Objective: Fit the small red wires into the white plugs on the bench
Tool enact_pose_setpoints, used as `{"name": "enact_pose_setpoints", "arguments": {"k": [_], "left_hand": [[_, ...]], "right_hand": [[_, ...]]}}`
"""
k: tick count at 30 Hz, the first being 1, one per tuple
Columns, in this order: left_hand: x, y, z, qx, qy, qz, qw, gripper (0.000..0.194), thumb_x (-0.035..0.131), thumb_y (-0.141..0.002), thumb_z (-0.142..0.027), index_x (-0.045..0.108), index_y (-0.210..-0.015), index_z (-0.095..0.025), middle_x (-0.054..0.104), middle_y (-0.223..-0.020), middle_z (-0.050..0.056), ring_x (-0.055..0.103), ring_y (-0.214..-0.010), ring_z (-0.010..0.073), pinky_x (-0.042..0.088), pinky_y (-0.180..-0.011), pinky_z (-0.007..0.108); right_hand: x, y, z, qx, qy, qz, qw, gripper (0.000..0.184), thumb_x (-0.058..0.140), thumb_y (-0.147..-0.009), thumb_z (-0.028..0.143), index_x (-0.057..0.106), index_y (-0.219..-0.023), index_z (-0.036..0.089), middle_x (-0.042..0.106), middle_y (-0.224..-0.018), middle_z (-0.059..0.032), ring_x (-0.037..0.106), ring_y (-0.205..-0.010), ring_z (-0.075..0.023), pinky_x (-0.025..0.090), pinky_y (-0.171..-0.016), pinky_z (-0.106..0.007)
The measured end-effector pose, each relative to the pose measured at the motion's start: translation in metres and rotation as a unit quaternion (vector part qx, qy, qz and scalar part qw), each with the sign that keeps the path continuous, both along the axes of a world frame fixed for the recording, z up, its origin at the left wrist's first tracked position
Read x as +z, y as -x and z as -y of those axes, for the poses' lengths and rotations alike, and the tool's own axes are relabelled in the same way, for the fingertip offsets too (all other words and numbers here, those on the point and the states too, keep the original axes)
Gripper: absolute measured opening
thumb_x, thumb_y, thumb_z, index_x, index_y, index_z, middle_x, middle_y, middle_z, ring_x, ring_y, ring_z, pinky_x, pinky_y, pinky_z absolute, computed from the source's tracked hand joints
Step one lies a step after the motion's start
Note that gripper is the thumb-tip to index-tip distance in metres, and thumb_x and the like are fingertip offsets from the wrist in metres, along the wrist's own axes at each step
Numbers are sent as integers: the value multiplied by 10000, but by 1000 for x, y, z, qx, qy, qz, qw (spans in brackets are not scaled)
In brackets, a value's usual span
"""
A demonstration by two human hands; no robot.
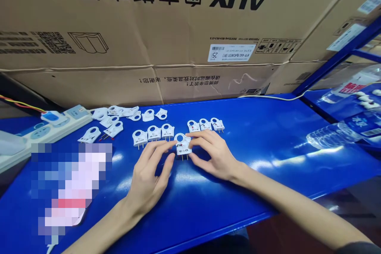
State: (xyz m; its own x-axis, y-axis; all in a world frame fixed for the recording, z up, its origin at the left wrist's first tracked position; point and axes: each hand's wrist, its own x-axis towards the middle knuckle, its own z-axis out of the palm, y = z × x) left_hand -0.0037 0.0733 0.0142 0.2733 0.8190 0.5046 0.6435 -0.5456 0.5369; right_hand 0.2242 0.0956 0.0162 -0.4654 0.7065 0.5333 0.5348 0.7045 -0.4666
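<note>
A white plug casing (184,151) with a round hole at its top and two metal prongs lies on the blue tabletop between my hands. My right hand (216,154) grips its right edge with the fingertips and thumb. From the other side, my left hand (149,174) brings its index fingertip to the casing's left edge, with the thumb spread apart and lower down. Small parts, one reddish, show inside the casing. Behind my left hand stands a row of three similar plug casings (154,133). Three more casings (205,124) sit just beyond my right fingers.
Loose white casing pieces (116,116) lie in a heap at the back left. Beside them runs a white power strip (59,129) with wires. A blurred-out object (74,182) rests at left. Large cardboard boxes (178,27) wall the back; plastic bottles (333,135) lie right.
</note>
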Motion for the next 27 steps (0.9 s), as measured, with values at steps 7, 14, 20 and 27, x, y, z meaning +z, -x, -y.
{"name": "enact_pose_setpoints", "arguments": {"k": [7,14,20,27], "left_hand": [[-4,-1,-2,-7,77,-85,993,157,462,-941,-161,584,-1022,-218,640,-1046,70,595,-1008,250,515,-876,425],[-6,-4,4,-9,61,-120,991,224,510,-909,-161,602,-1104,-221,642,-1107,76,582,-1035,269,496,-908,447],[-9,-1,0,-6,60,-137,989,203,490,-941,-174,619,-1085,-236,638,-1090,68,585,-1015,262,498,-894,432],[-9,-2,0,1,59,-150,987,122,485,-935,-176,593,-964,-224,639,-1039,61,566,-968,252,483,-858,423]], "right_hand": [[-9,2,-28,-94,9,4,996,71,660,-950,262,666,-1017,239,723,-1260,-67,617,-1155,-265,446,-1068,-508],[-23,11,-41,-118,-1,54,992,89,674,-945,287,677,-1028,254,674,-1361,-55,547,-1285,-301,260,-1208,-664],[-26,13,-44,-150,5,62,987,129,696,-891,244,680,-1018,236,647,-1365,-87,528,-1310,-305,258,-1219,-659],[-19,25,-35,-93,-24,93,991,315,570,-968,214,642,-1274,227,595,-1448,-102,512,-1352,-275,242,-1250,-631]]}}
